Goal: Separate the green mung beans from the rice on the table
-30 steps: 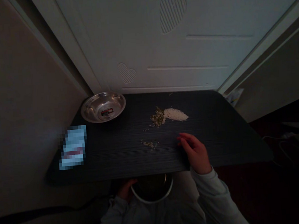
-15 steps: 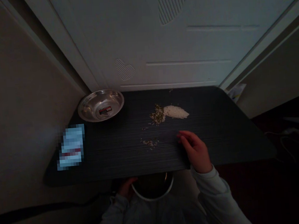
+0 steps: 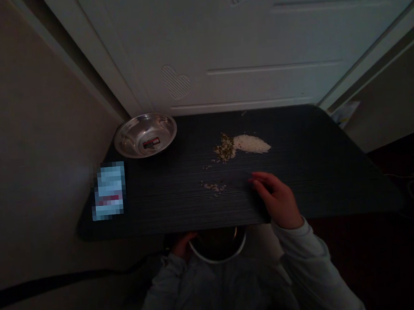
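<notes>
My right hand [image 3: 279, 199] is over the front right part of the dark table, thumb and fingers pinched on a thin dark flat thing [image 3: 236, 181]. Its kind cannot be made out against the dark top. This thing points left to a small scatter of grains [image 3: 214, 187]. Behind it lie a pile of white rice [image 3: 252, 143] and, touching it on the left, a pile of green beans mixed with grains [image 3: 225, 148]. Below the table's front edge, my left hand [image 3: 184, 245] grips the left rim of a bowl [image 3: 219, 258]. The bowl's far side is hidden under the table.
A shiny metal basin [image 3: 127, 142] with a label inside stands at the back left of the table [image 3: 168, 210]. In front of it lies a blurred pale blue item [image 3: 108, 191]. A white door panel [image 3: 259, 86] rises behind the table, and a wall [image 3: 42, 153] is close at left.
The whole view has shifted, so the table appears slightly higher and further right. My right hand keeps its pinch near the small scatter, and my left hand stays on the bowl.
</notes>
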The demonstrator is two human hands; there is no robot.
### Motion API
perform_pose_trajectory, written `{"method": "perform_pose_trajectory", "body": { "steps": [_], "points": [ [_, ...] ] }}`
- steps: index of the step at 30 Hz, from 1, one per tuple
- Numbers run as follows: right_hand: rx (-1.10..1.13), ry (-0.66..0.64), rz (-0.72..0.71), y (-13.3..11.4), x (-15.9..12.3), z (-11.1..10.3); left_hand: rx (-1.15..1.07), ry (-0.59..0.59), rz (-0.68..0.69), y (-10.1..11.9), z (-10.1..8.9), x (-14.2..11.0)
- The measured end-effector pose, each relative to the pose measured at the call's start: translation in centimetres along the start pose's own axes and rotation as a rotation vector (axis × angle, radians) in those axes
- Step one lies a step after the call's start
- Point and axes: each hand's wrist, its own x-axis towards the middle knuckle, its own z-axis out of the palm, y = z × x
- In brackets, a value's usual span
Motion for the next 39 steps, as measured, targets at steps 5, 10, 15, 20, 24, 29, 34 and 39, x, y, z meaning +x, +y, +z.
{"method": "perform_pose_trajectory", "body": {
  "steps": [5, 10, 15, 20, 24, 29, 34, 39],
  "points": [
    [-0.020, -0.053, -0.017, -0.06, -0.04, -0.12, -0.003, -0.004, 0.014, 0.03, 0.09, -0.13],
    [-0.085, -0.136, -0.053, -0.21, -0.06, -0.31, 0.006, -0.013, 0.004, 0.13, 0.33, -0.13],
    [0.001, -0.095, -0.022, -0.32, -0.03, -0.27, 0.010, -0.001, -0.013, 0.62, 0.80, -0.47],
    [0.061, -0.056, -0.012, -0.25, 0.14, 0.16, 0.040, 0.011, -0.035, 0.60, 0.64, -0.46],
    [0.048, -0.054, -0.038, -0.28, 0.28, 0.52, 0.042, 0.028, -0.022, 0.36, 0.24, -0.13],
    [-0.010, -0.092, -0.053, -0.36, 0.36, 0.51, 0.078, 0.024, 0.001, 0.58, 0.43, -0.20],
    [-0.045, -0.143, -0.084, -0.55, 0.32, 0.32, 0.030, 0.028, -0.018, 0.58, 0.53, -0.22],
    [0.015, -0.118, -0.073, -0.63, 0.24, 0.45, 0.013, 0.025, -0.015, 0.48, 0.48, -0.24]
  ]
}}
